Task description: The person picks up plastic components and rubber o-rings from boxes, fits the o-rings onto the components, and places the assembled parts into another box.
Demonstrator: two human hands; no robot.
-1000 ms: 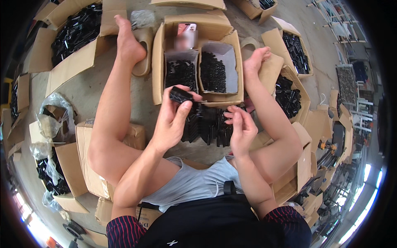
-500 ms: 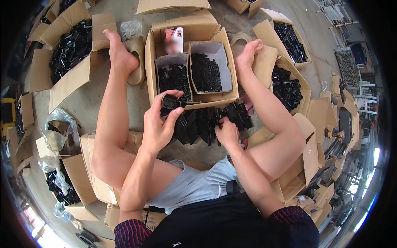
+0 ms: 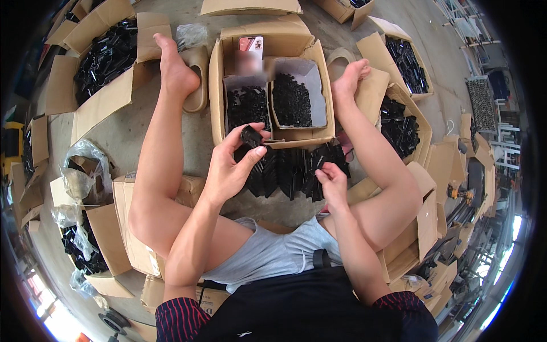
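My left hand (image 3: 227, 170) is closed round a glossy black plastic piece (image 3: 250, 136), raised over the near edge of the cardboard box (image 3: 217, 85). My right hand (image 3: 334, 187) pinches another black plastic part (image 3: 319, 164) between thumb and fingers. Beneath both hands, a row of long black plastic parts (image 3: 283, 174) lies side by side against the box's near wall. Two lined trays stand inside the box: the left tray (image 3: 231, 84) and the right tray (image 3: 317, 108) both hold many small black pieces. Their exact kind is too small to make out.
A phone (image 3: 251, 52) leans at the box's back wall. My bare legs stretch along both sides, beside a tan slipper (image 3: 197, 80). Open cartons of black parts stand at far left (image 3: 108, 101), far right (image 3: 371, 48) and lower left (image 3: 108, 239). A power drill (image 3: 459, 192) lies rightward.
My right hand has drawn back slightly from the row and now shows a black part in its fingers. The left keeps its piece. The whole view has shifted a little.
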